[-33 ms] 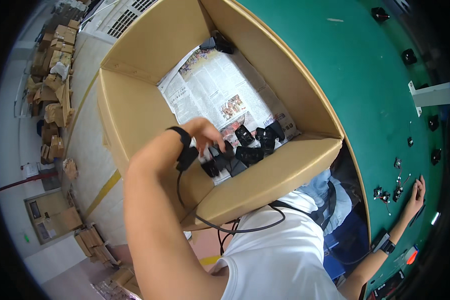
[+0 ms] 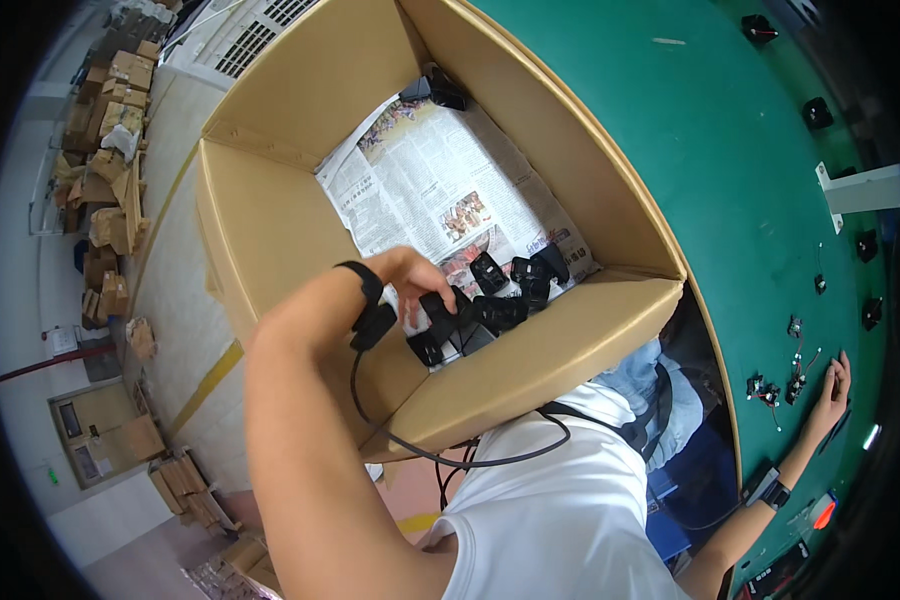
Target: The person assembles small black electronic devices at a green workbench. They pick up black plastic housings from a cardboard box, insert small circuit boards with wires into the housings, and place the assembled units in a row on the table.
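My left hand [image 2: 416, 282] reaches down into a large cardboard box [image 2: 560, 345], its fingers closed on a black plastic casing [image 2: 444, 314]. Around it, other black plastic casings [image 2: 488, 272] lie on newspaper [image 2: 420, 180] in the near end of the box. A second group of dark parts [image 2: 435, 88] sits in the far corner. My right hand [image 2: 832, 395] rests on the green table [image 2: 710, 190] at the right, fingers stretched out, holding nothing that I can see. Small circuit parts with thin wires [image 2: 796, 385] lie just left of it.
Several black parts [image 2: 818, 112] stand along the table's far right side, near a white metal bracket [image 2: 865, 190]. A black cable [image 2: 470, 462] runs from my left wrist across the box's near edge. Stacked cartons [image 2: 125, 75] line the floor at the left.
My left hand has shifted slightly, and the black casing at its fingers now shows more clearly, tilted up. My right hand has stayed in place.
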{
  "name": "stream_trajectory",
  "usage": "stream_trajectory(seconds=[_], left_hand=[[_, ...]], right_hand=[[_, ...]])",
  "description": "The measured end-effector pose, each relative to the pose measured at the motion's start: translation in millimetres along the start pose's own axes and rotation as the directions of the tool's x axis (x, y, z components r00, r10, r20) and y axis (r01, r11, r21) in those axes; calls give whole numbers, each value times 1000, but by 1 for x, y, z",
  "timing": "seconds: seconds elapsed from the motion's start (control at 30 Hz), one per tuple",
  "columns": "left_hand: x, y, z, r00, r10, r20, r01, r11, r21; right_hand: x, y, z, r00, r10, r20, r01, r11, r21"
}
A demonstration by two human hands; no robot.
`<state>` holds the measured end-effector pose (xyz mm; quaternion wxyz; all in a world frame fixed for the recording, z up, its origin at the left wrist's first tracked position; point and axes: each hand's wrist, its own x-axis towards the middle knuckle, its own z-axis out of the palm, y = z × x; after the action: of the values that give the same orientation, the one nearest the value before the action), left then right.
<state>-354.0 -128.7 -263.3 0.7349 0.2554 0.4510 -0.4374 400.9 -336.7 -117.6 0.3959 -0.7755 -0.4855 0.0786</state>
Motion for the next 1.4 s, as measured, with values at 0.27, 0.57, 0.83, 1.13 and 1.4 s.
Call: stream_trajectory(seconds=[0.27,0.57,0.83,1.13,1.4], left_hand=[[-6,1,40,982,158,-101,-182,933,-310],[-8,52,72,802,463,-378,-553,815,-174],[-6,82,63,824,567,-2,-509,738,-443],[29,96,46,783,607,132,-523,759,-388],[-9,115,86,801,582,-138,-598,785,-160]], right_hand=[[-2,-10,3,1000,-7,0,7,1000,-15],[-3,-9,4,1000,21,3,-21,999,50],[-4,-8,4,1000,19,-11,-18,998,68],[-2,-21,5,999,33,-7,-32,998,46],[-5,-17,3,999,48,-10,-47,996,76]])
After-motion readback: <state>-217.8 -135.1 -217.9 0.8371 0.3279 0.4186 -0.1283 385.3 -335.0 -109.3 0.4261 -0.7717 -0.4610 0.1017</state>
